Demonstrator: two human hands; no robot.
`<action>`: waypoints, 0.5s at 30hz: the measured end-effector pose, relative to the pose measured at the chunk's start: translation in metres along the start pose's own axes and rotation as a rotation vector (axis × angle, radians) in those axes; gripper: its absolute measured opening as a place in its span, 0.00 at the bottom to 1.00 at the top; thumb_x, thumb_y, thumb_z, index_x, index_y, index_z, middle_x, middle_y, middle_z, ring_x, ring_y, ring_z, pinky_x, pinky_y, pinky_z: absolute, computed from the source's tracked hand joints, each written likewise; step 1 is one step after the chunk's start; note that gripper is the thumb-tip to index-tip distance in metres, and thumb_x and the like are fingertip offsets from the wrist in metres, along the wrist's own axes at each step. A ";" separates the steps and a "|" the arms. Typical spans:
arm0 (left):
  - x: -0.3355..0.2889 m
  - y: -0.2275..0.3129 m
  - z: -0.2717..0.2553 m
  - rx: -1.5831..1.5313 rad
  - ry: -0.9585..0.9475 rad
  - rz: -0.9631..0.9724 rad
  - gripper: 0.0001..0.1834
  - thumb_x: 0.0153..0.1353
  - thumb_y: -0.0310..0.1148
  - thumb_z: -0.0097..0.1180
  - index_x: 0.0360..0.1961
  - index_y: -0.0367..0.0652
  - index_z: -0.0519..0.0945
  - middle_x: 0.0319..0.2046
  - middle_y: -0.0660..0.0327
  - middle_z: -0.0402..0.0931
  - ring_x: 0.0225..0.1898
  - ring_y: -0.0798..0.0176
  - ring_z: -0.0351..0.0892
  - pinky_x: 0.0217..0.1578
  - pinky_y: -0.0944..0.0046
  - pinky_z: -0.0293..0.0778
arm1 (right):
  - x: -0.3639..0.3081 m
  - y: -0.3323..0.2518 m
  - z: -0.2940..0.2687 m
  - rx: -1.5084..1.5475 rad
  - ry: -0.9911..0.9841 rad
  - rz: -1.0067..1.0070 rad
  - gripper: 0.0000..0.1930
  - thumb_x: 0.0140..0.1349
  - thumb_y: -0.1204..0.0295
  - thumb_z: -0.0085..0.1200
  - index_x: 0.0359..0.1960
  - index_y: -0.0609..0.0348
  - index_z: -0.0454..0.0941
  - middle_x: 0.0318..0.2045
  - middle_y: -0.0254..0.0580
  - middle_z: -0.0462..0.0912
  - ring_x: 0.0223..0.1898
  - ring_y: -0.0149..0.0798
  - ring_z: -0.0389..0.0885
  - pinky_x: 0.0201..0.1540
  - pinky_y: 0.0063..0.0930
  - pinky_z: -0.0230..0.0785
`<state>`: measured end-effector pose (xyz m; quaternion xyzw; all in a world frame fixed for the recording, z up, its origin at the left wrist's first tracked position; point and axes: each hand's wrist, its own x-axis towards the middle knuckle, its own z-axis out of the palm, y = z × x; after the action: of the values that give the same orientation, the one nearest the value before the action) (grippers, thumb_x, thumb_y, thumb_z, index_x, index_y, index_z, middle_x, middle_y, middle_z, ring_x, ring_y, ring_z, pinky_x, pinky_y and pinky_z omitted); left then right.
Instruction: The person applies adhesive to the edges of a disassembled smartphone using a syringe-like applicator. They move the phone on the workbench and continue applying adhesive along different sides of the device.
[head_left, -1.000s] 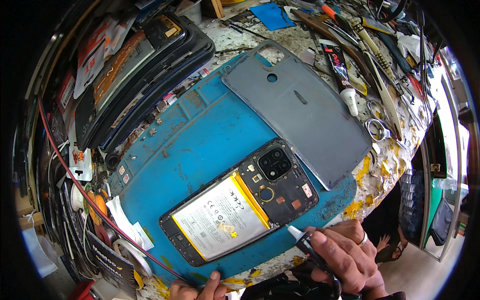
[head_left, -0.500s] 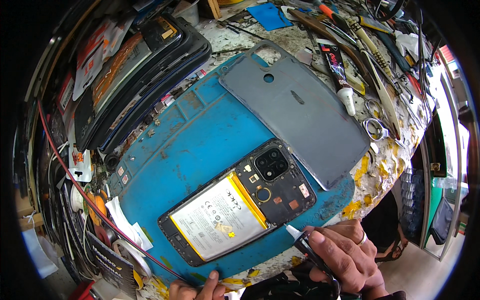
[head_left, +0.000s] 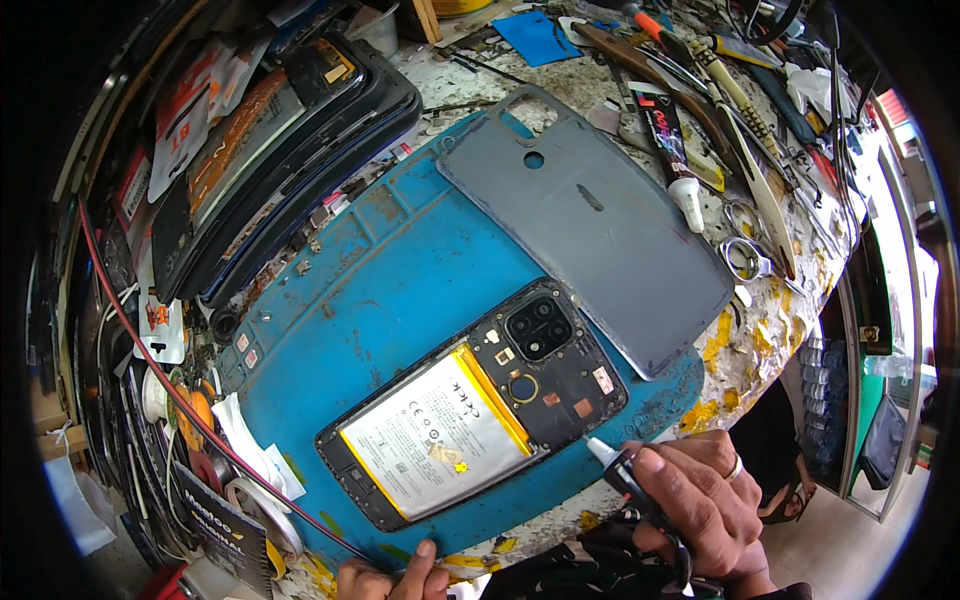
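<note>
The right hand (head_left: 705, 500) grips a dark tube (head_left: 622, 478), its white nozzle (head_left: 602, 451) at the edge of an opened phone (head_left: 475, 400) lying camera-side up on a blue mat (head_left: 400, 300), while the left hand (head_left: 395, 578) rests curled by the worktop's (head_left: 755, 325) near edge, its hold impossible to tell. A hard squeeze or slip could spill the tube's contents onto the exposed battery (head_left: 415, 440) or cameras (head_left: 540, 325); a nudge could shift the phone, which neither hand grips

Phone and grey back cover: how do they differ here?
The phone shows a silver battery and a black camera block; the back cover is mostly plain grey. The phone lies wholly on the blue mat; the back cover reaches past the mat's edge. Both are flat, with rounded corners.
</note>
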<state>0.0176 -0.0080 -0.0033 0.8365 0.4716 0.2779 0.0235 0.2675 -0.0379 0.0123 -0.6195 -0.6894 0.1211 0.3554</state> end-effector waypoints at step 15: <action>-0.002 0.002 -0.006 -0.002 -0.016 -0.031 0.15 0.60 0.38 0.54 0.33 0.37 0.85 0.13 0.63 0.58 0.19 0.60 0.60 0.23 0.60 0.59 | -0.002 -0.004 0.001 0.013 0.034 0.019 0.22 0.53 0.67 0.62 0.46 0.69 0.76 0.33 0.48 0.82 0.34 0.39 0.82 0.32 0.28 0.74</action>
<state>0.0153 -0.0123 0.0013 0.8314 0.4838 0.2713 0.0326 0.2634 -0.0404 0.0131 -0.6256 -0.6766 0.1187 0.3699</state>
